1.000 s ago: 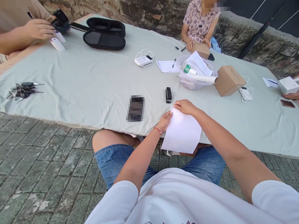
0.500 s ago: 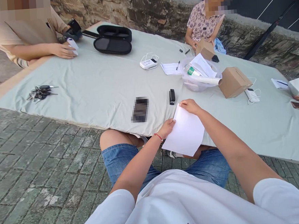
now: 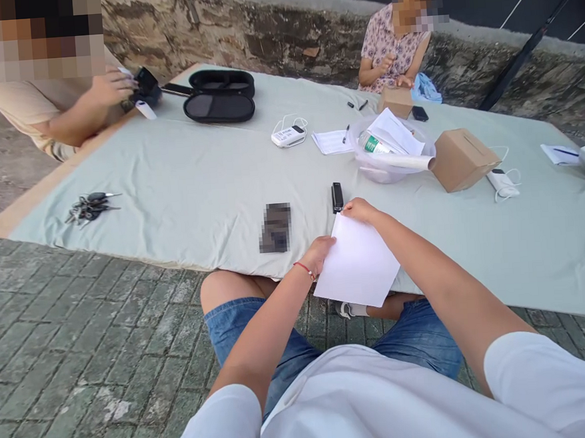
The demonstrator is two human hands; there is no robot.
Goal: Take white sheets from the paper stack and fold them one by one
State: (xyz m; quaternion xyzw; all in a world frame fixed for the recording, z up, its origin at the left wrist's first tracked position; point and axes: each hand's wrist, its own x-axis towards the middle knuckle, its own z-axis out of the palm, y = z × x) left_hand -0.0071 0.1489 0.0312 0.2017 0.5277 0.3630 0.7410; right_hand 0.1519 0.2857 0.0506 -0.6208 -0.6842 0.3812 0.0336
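Note:
A blank white sheet of paper [image 3: 358, 264] is held tilted over the table's front edge, its lower part hanging past the edge above my lap. My left hand [image 3: 321, 252] pinches its left side, fingers closed on it. At the top corner my right hand [image 3: 361, 211] grips the sheet between thumb and fingers. Just beyond the right fingertips lies a black stapler [image 3: 337, 196]. Left of the paper is a dark, blurred-out flat object [image 3: 276, 227], which neither hand touches.
Keys [image 3: 91, 208] lie at the left of the cloth-covered table [image 3: 196, 206]. Farther back are an open black case [image 3: 220, 96], a white device with a cord [image 3: 288, 136], a plastic basin [image 3: 387, 171] holding papers and a cardboard box [image 3: 463, 159]. Co-workers sit left, far side and right.
My hands and the paper have shifted slightly left, the right hand nearer the stapler. A co-worker at the left has raised a hand; the far one has let go of a small cardboard box.

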